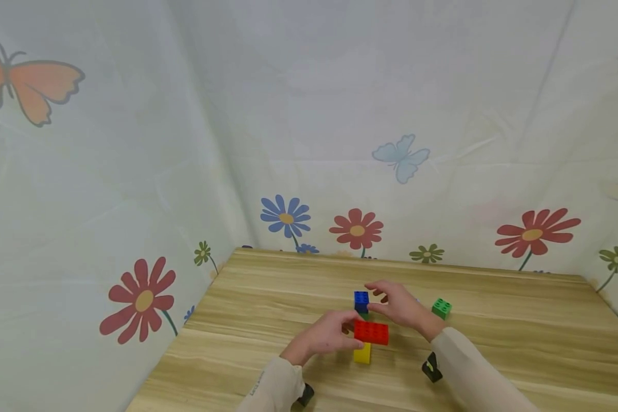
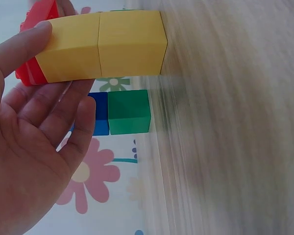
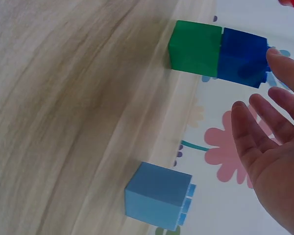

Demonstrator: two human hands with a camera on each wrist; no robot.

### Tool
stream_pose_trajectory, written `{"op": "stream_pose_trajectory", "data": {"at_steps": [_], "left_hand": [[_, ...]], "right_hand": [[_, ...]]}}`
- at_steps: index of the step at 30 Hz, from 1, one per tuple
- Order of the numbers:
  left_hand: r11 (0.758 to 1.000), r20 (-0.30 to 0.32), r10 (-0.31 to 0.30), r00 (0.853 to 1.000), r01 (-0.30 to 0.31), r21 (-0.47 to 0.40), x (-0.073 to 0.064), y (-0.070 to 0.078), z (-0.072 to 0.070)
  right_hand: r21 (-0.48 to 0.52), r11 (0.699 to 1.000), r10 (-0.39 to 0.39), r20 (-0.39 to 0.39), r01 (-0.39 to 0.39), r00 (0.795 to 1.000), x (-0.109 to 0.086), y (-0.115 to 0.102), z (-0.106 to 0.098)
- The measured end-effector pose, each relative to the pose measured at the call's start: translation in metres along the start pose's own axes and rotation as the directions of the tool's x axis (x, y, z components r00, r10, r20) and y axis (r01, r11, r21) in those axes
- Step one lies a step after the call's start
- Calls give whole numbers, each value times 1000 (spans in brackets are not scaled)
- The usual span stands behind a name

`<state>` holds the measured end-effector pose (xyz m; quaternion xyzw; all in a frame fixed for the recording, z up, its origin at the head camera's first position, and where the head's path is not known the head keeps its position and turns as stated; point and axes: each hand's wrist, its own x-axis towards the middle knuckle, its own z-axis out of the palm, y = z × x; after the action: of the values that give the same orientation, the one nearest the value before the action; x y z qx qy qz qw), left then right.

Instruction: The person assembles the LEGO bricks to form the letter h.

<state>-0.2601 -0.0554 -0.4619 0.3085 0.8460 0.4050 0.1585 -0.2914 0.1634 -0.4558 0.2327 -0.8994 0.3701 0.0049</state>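
Observation:
My left hand [image 1: 332, 333] grips a long red brick [image 1: 372, 332] at its left end. The red brick tops a stack of two yellow bricks [image 2: 100, 46]; in the left wrist view the thumb lies where red meets yellow. Beyond it stands a blue brick [image 1: 361, 299] on a green brick [image 3: 195, 48]. Beside that stack is my right hand [image 1: 399, 303], its fingers spread and loosely bent, holding nothing. Its thumb is by the blue brick's studs in the right wrist view; whether it touches cannot be told.
A light blue brick [image 3: 159, 196] stands on the wooden table [image 1: 288, 292], mostly hidden behind the right hand in the head view. Farther right sits another green brick [image 1: 442, 308]. A flower-printed curtain [image 1: 309, 114] borders the table.

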Motion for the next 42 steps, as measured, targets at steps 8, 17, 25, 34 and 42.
{"op": "stream_pose_trajectory", "data": {"at_steps": [8, 17, 25, 34, 42], "left_hand": [[1000, 7, -10, 1000, 11, -19, 0, 1, 0], [1000, 4, 2, 1000, -2, -15, 0, 0, 2], [1000, 4, 26, 1000, -26, -17, 0, -2, 5], [999, 20, 33, 999, -33, 10, 2, -1, 8], [1000, -7, 4, 1000, -4, -9, 4, 8, 10]], "right_hand": [[45, 999, 2, 26, -3, 1000, 6, 5, 4], [50, 999, 10, 87, -14, 996, 9, 9, 9], [50, 999, -4, 73, 1, 997, 3, 15, 8], [36, 999, -6, 11, 5, 1000, -17, 22, -7], [14, 999, -29, 17, 29, 999, -40, 29, -18]]}}
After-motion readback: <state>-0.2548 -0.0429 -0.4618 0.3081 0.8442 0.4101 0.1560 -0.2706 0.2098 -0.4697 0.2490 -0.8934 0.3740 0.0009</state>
